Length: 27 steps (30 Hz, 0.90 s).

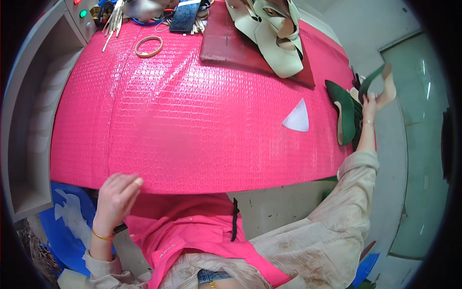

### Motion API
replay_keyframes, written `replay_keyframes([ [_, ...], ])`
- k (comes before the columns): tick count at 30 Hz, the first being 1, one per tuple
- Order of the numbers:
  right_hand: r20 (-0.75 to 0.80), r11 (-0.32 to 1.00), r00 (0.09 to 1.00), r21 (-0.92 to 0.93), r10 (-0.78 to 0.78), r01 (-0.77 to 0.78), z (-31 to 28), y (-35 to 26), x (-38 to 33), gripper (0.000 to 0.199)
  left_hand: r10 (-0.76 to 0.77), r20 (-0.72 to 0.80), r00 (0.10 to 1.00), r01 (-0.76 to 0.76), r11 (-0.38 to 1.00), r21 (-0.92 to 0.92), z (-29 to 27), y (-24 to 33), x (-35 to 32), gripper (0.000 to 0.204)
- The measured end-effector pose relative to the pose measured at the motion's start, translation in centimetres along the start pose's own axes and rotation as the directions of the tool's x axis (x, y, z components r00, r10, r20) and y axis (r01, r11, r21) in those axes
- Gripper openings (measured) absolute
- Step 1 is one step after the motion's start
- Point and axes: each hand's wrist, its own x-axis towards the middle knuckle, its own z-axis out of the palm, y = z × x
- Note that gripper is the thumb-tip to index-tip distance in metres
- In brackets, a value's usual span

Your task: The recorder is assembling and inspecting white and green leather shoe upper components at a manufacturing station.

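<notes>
Out at the far right, beyond the table's side, my right hand (368, 107) is closed on a green shoe upper (370, 82) with a cream lining. Beside that hand, more green shoe uppers (342, 113) lie overlapped along the table's right edge. My left hand (117, 196) is over the front left edge of the pink-covered table (192, 130), its fingers curled together with nothing visible in them. A pale band or wrap shows near one of its fingertips. A white fan-shaped piece (298, 117) lies flat on the table's right half.
Cream shoe uppers (276, 43) are heaped on a dark red board (231, 50) at the back. A tape roll (148, 46), a phone (185, 16) and thin pale sticks (114, 21) lie at the back left. Grey shelving (29, 125) borders the left side; a blue chair (67, 236) stands below.
</notes>
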Motion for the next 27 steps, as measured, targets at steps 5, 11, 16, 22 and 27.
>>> replay_keyframes([
  [5, 0.583, 0.791, 0.811, 0.471, 0.055, -0.392, -0.4, 0.8, -4.9, 0.025, -0.038, 0.073, 0.997, 0.035, 0.998, 0.052, 0.3, 0.7, -0.2, 0.018],
  [11, 0.534, 0.727, 0.844, 0.598, -0.048, -0.338, -7.6, -7.7, -4.2, 0.023, -0.011, 0.148, 0.989, -0.004, 0.995, 0.099, 0.7, 2.7, 2.7, 0.019],
  [16, 0.679, 0.972, 0.729, 0.219, -0.088, -0.087, -4.6, -7.0, -5.9, 0.021, 0.138, 0.190, 0.972, -0.149, 0.988, 0.045, 2.0, 4.8, 4.9, 0.023],
  [22, 0.412, 0.911, 0.814, 0.138, -0.410, 0.389, -6.7, -8.5, -13.7, 0.034, 0.069, 0.187, 0.980, -0.085, 0.994, 0.076, 1.7, 4.6, 2.4, 0.024],
  [27, 0.621, 0.979, 0.769, -0.007, -0.154, 0.202, -9.0, -10.1, -13.3, 0.043, 0.121, 0.163, 0.979, -0.134, 0.989, 0.070, 1.4, 4.4, 2.6, 0.029],
])
